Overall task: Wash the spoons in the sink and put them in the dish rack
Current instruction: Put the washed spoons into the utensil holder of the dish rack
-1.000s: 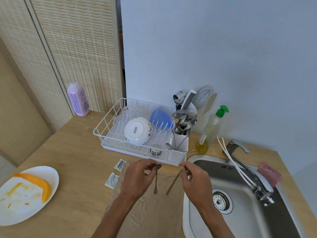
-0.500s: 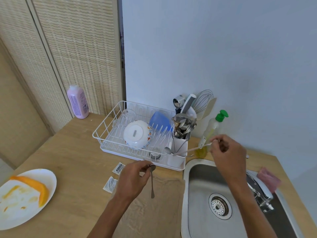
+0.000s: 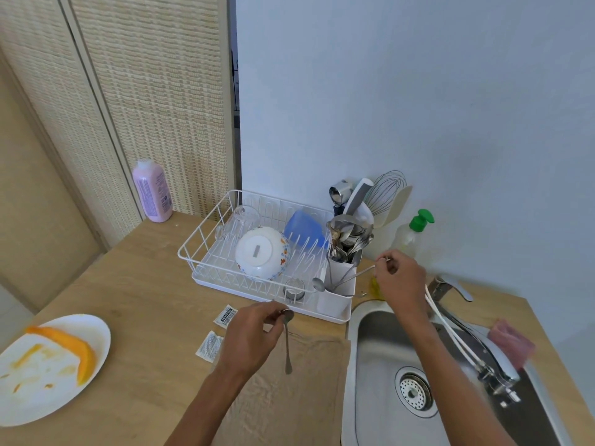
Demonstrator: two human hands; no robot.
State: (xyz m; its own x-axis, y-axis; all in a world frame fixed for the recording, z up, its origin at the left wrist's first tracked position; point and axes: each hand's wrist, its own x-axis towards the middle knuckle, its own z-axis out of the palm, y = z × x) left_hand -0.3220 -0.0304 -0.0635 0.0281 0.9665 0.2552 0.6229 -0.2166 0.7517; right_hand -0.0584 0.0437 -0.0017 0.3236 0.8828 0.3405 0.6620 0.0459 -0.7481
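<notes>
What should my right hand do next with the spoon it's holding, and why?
Probably tip the spoon in the right hand down into the white cutlery holder and let go. That hand pinches the handle end, and the spoon's bowl hangs by the holder at the sink-side end of the dish rack. The left hand holds a second spoon over the cloth.
</notes>
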